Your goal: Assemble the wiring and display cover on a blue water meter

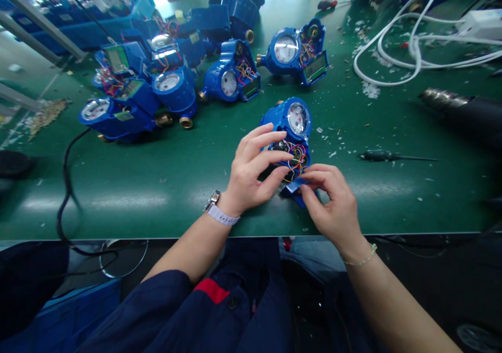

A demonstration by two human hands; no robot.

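A blue water meter point(300, 118) lies on the green bench in front of me, its round dial facing up and its wiring compartment open toward me. Colourful thin wires point(298, 157) bunch inside that compartment. Over the left side of the meter stretches my left hand point(253, 172), fingers spread and tips at the housing and wires. My right hand point(333, 201) is closed, thumb and fingers pinching a small blue flat piece point(295, 185) at the compartment's near edge. My fingers partly hide this piece and the lower housing.
Several other blue meters, such as one point(286, 49) with exposed wires, stand behind and left. A dark screwdriver point(378, 156) and a heat gun point(451, 101) lie on the right. A white cable point(386, 81) coils beyond them. Scraps litter the bench point(129, 185); a black cord point(65, 185) hangs over its edge.
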